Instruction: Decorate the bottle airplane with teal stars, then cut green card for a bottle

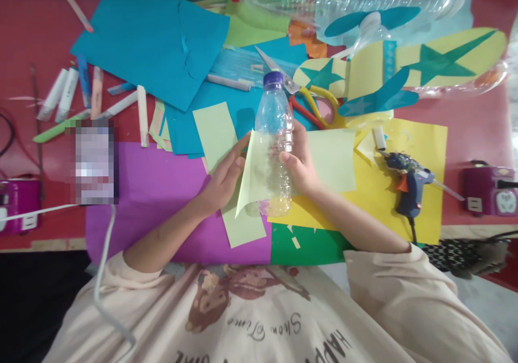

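A clear plastic bottle [273, 109] with a purple cap lies cap away from me, over a pale yellow-green paper sheet [334, 158]. The sheet's left side curls up along the bottle, and its right side stretches out beyond my right hand. My right hand [301, 161] is closed around the bottle's right side, thumb on top. At the curled left edge of the sheet is my left hand [226, 177], its fingertips partly hidden behind the paper and its thumb beside the edge. Beneath lies a pale paper strip [251, 231].
Scissors [319, 104] with yellow and red handles lie beyond the bottle. A blue glue gun [410, 190] rests on yellow paper at right. A decorated bottle plane [368, 77], blue sheets [157, 34], markers [67, 93] and a phone [95, 163] with a cable surround the work.
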